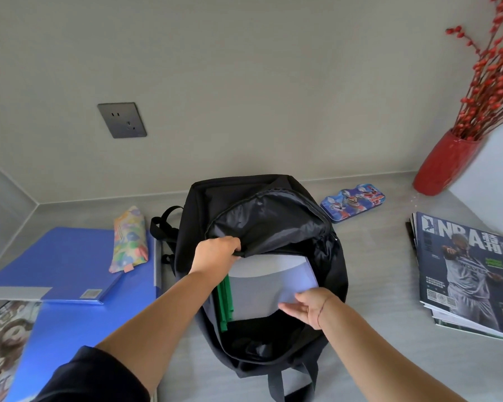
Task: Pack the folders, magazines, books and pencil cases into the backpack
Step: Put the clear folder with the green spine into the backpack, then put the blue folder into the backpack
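My left fingers [234, 245] grip the backpack [336, 274] flap; my right fingers [304, 298] pinch the folder [267, 291] inside it. The magazine [471, 274] on the bench [375, 256] reads "NBA".

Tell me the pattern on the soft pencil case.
The soft pencil case has a pastel multicoloured print; head view.

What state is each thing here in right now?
backpack, lying on the table, unzipped, flap lifted.
left hand, grips the backpack's flap edge.
right hand, pinches the pale folder's corner.
pale folder, partway inside the backpack.
green folders, inside, beside the pale folder.
blue folders, closed, unpacked.
floral pencil case, lying on a blue folder.
tin pencil case, closed, on the table.
magazines, stacked, unpacked.
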The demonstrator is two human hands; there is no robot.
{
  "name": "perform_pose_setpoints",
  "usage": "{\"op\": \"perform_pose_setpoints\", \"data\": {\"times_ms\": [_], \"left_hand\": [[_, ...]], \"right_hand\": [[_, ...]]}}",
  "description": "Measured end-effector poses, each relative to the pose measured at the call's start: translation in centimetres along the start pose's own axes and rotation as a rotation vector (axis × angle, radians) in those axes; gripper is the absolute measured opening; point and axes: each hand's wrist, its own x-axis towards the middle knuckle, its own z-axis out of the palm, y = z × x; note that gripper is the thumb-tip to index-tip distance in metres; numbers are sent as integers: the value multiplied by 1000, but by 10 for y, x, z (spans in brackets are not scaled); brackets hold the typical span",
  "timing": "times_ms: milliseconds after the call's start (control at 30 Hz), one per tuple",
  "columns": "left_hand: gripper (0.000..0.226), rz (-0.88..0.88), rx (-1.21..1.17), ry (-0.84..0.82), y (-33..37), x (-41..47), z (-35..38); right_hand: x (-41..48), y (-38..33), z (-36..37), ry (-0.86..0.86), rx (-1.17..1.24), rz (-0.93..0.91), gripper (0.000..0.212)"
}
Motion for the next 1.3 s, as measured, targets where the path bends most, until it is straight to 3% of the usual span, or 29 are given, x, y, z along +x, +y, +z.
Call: {"op": "perform_pose_setpoints", "data": {"times_ms": [100,200,300,367,433,500,600,700,933,1067,1300], "left_hand": [[23,0,13,-2,-2,-2,1],[22,-29,-5,7,-3,-6,3],[24,-28,-13,23,-3,-8,7],[33,-20,-16,36,-4,-10,9],[46,-31,12,54,-5,-13,7],[54,-78,26,75,-6,-17,2],[51,-182,-64,107,-4,-25,-13],[45,-281,-164,133,-10,-36,-37],[20,-787,-486,225,-60,-101,-71],[22,-1006,-520,289,-101,-153,-76],[20,-1268,-671,387,-180,-187,-72]], "right_hand": [[7,-4,9,-2,67,-44,31],[0,-10,10,-18,-18,-74,26],[-15,-20,2,-54,-272,-46,29],[-30,-27,-2,-42,-590,-23,37],[-45,-34,-1,-33,-805,-103,30],[-55,-42,4,-40,-800,-284,23],[-66,-53,20,-43,-648,-560,17],[-75,-57,47,-116,-645,-690,18],[-84,-37,140,-371,-833,-670,19],[-72,-2,193,-499,-917,-607,16],[-25,47,266,-474,-1083,-690,20]]}}
